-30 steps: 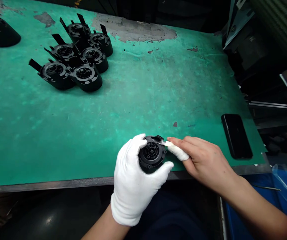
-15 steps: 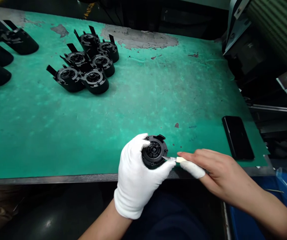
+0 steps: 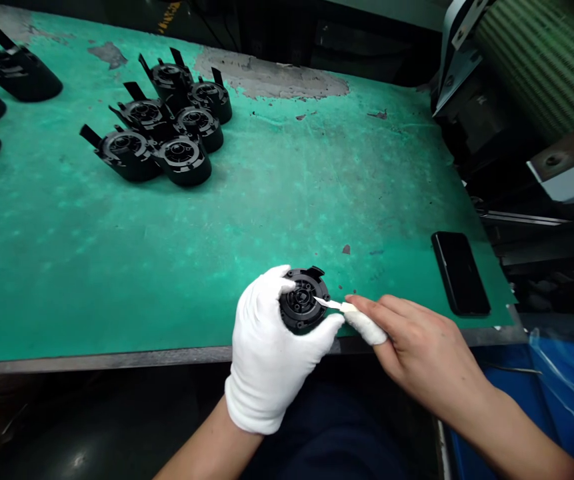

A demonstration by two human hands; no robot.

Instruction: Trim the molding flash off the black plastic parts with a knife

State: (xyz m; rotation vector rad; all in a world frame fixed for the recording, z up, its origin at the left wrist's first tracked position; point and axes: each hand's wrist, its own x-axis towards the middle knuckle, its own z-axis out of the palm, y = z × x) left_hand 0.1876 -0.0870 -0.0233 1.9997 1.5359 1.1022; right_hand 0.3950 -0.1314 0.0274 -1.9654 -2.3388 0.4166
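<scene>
One round, ribbed black part

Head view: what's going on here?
A person's gloved left hand grips a round black part at the near edge of the green table. The right hand, thumb wrapped in white, holds a pale-handled blade with its tip at the part's face; contact is unclear. Six black housings stand grouped farther back; a phone lies to the right.

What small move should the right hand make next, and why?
Perhaps the right hand should draw the pale-handled blade lightly along the rim of the black part: the tip lies over the part's face, and the gloved left hand grips its side.
</scene>
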